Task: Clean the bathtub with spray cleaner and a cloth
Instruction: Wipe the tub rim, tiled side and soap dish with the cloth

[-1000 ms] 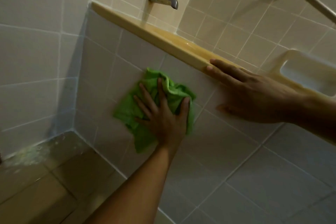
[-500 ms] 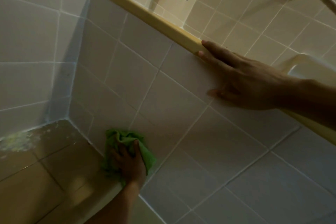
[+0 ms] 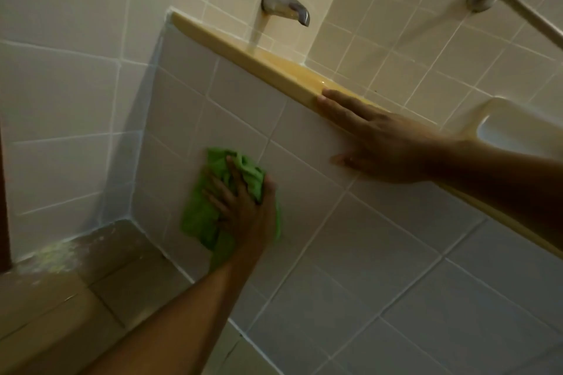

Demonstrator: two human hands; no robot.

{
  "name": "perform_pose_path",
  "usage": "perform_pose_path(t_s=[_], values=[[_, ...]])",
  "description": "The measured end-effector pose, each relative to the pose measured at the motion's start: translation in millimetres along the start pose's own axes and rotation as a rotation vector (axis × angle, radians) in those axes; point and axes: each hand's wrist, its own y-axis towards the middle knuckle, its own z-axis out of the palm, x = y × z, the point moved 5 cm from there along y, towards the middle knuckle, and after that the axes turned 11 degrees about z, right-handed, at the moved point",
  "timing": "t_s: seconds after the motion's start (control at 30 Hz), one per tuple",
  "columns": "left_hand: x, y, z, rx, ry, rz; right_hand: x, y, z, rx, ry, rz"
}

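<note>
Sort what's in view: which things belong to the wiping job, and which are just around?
In the job: green cloth, left hand gripping it, tiled tub front under it, right hand resting on the yellow rim.
Just there: tap spout, grab bar, white recess, floor tiles.

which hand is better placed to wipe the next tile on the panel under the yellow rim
Left. The left hand holds the crumpled green cloth against the grey tiled panel; the right hand rests bare on the yellow tub rim, holding nothing.
</note>
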Motion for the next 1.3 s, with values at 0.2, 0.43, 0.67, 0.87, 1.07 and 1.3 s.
perform_pose_path(t_s=[0.2,0.43,0.67,0.87,1.07,1.3], values=[[-74.0,60.0,-24.1,0.230,-0.002,0.317,1.2,-0.7,-3.2,0.011,0.035,-0.007],[-61.0,93.8,-58.9,0.461,0.348,0.696,0.5,15.2,-5.9,0.020,0.100,0.031],[-0.6,72.8,-30.4,0.061,0.249,0.648,5.1,38.8,-6.7,0.001,0.115,0.052],[88.9,24.3,-7.6,-0.040,0.123,0.189,11.7,53.4,-7.6,-0.005,0.104,0.025],[162.6,-3.0,-14.2,0.049,0.062,-0.297,16.9,63.7,-7.5,-0.014,0.081,0.016],[147.4,-2.6,-19.2,0.088,0.005,-0.411,22.2,70.7,-8.4,-0.005,0.077,0.025]])
